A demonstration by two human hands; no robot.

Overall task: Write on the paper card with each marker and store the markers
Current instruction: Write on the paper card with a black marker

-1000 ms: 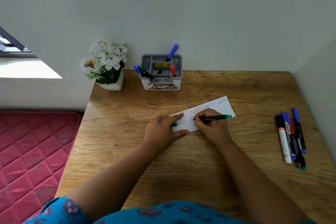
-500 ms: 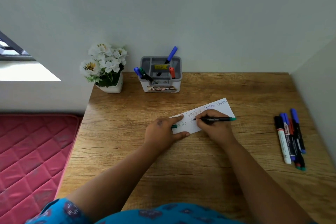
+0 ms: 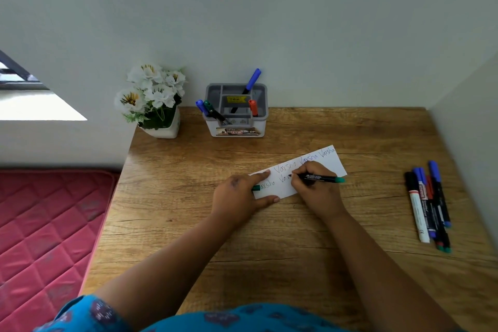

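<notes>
- your right hand (image 3: pixel 316 191) grips the green-ended marker (image 3: pixel 320 177), fingers curled round its barrel, tip down on the paper card (image 3: pixel 331 163) in the lower line of writing.
- your left hand (image 3: pixel 238 201) pins the card's left end: forefinger stretched along the top edge, thumb along the bottom edge. a green cap (image 3: pixel 256 187) pokes out from under the fingers; looks held there, but the grip itself is hidden.
- card lies slanted at mid-desk (image 3: pixel 188 224), right end farther from you, with handwritten words in several colours.
- loose markers (image 3: pixel 428 205) lie side by side near the desk's right edge, well apart from the card.
- grey organiser (image 3: pixel 262 113) stands at the back by the wall, four markers upright or leaning in it.
- white flower pot (image 3: pixel 165 129) sits just left of the organiser, on the back left corner.
</notes>
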